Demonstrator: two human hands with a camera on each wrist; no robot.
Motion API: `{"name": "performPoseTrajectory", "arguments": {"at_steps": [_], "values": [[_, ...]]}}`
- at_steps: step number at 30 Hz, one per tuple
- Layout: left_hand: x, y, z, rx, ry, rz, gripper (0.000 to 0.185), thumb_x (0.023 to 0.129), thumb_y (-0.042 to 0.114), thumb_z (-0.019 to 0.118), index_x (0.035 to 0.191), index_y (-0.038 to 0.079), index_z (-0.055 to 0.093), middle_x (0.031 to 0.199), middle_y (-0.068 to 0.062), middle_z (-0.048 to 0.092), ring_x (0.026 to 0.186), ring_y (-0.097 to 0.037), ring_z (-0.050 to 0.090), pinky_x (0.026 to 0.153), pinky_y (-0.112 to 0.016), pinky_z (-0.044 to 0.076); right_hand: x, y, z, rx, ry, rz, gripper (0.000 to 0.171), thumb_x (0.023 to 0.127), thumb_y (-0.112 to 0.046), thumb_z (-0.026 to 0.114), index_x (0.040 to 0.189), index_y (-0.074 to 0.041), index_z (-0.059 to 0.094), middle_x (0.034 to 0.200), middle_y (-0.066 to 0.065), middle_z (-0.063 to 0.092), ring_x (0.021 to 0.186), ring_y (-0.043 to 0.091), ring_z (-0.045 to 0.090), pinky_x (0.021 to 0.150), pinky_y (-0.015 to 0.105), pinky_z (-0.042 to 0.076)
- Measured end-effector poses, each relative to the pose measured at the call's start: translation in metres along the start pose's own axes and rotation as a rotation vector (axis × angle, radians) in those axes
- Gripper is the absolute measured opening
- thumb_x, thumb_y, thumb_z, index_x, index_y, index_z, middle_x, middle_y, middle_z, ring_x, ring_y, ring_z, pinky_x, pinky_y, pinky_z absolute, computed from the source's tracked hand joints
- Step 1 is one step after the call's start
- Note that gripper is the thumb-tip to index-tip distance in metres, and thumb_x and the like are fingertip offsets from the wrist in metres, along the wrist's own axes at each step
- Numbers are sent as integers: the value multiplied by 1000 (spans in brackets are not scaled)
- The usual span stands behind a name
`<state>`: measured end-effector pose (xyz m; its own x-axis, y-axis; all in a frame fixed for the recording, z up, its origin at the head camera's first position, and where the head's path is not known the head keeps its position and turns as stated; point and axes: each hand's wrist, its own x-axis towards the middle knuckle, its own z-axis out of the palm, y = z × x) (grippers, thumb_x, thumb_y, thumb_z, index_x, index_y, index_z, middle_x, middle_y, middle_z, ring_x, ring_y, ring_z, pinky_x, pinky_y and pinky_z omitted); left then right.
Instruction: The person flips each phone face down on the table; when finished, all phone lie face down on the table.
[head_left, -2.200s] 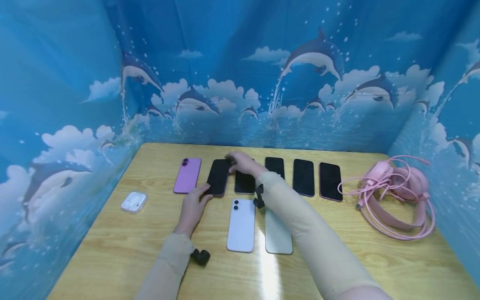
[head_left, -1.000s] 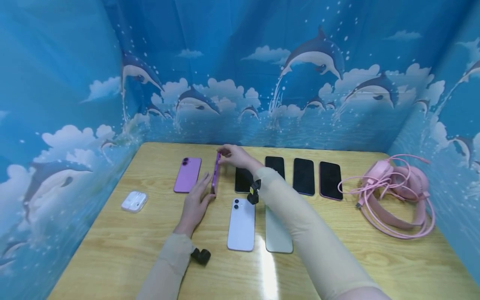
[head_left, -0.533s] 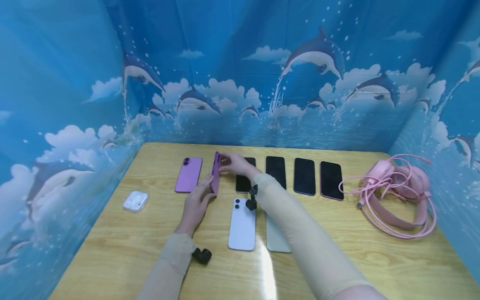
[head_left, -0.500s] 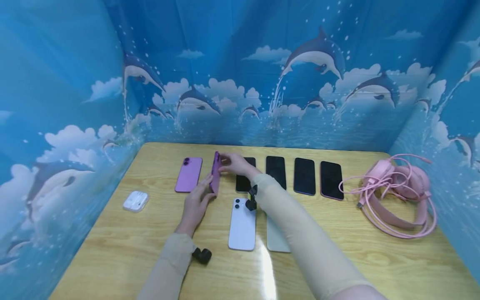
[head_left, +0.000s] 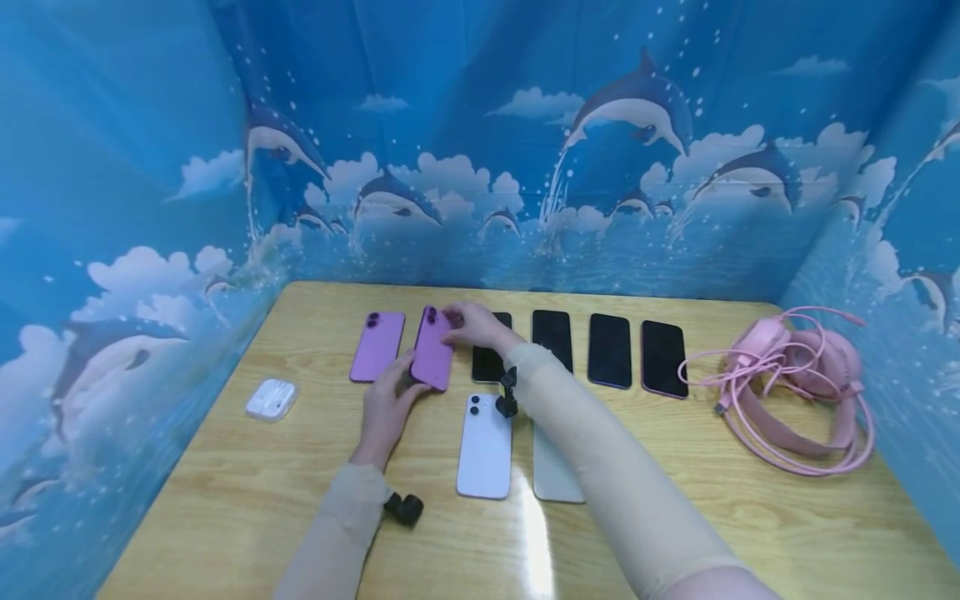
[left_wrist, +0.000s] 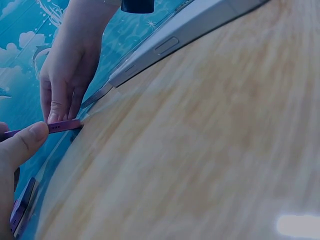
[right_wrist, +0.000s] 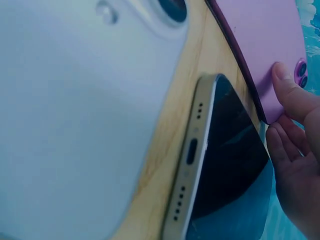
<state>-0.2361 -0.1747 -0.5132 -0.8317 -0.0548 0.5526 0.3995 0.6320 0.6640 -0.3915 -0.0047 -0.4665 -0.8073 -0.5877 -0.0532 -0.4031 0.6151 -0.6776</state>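
A magenta-pink smartphone is between both hands at the back left of the table, its back with two cameras facing up. At its lower left corner my left hand grips it, the thumb on the bottom edge with the speaker holes. My right hand pinches the far right corner; in the right wrist view the thumb lies on the phone's back and the fingers are below the edge. Just left lies a lilac smartphone, back up. A black-screened smartphone is partly hidden under the right wrist.
More black-screened phones continue the row rightward. Nearer lie a white phone and a pale green phone, partly behind the right sleeve. Pink headphones with a tangled cable occupy the right; a clear earphone case sits left.
The phone between the hands lay screen up, then stood on its long edge, and has now turned over with its pink back up. The other phones have stayed in place.
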Motion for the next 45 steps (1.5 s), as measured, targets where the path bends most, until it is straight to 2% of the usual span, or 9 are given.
{"name": "performPoseTrajectory", "arguments": {"at_steps": [9,13,24,32,39,45], "values": [[-2,-1,-1,24,-52,-125,56,76,16,78,126,1,59,129,-17,57,120,-32,54,104,-41,42,1,1,-2,-67,-29,-11,58,84,-26,74,134,-4,53,127,10,58,113,20,54,96,30,47],[-1,-2,0,21,-78,-157,56,77,17,78,126,1,59,129,-16,57,120,-32,53,105,-41,41,2,1,-2,-104,-38,-3,59,84,-27,74,134,-6,53,129,9,56,115,20,53,97,29,46],[3,-2,1,74,-194,-254,55,81,23,75,129,2,57,133,-15,54,125,-30,49,108,-43,37,6,3,0,-91,-43,-8,61,85,-26,74,136,-4,51,136,12,53,123,23,49,103,31,42],[4,-1,2,151,-215,-257,52,85,25,72,129,3,57,133,-16,54,124,-32,50,107,-45,38,8,3,3,-146,-38,-19,61,86,-27,72,138,-3,48,138,12,51,127,24,46,107,32,38],[6,1,4,169,-217,-296,52,87,27,70,131,5,55,134,-14,54,125,-30,49,107,-44,38,11,3,5,-189,-16,-27,62,88,-27,70,139,-2,46,139,12,50,128,24,45,108,32,37],[7,0,3,175,-202,-272,51,86,22,71,131,3,55,133,-16,55,124,-32,50,107,-44,38,10,-1,6,-200,-14,-19,63,91,-27,66,142,-2,41,142,13,46,131,24,41,110,33,34]]}}
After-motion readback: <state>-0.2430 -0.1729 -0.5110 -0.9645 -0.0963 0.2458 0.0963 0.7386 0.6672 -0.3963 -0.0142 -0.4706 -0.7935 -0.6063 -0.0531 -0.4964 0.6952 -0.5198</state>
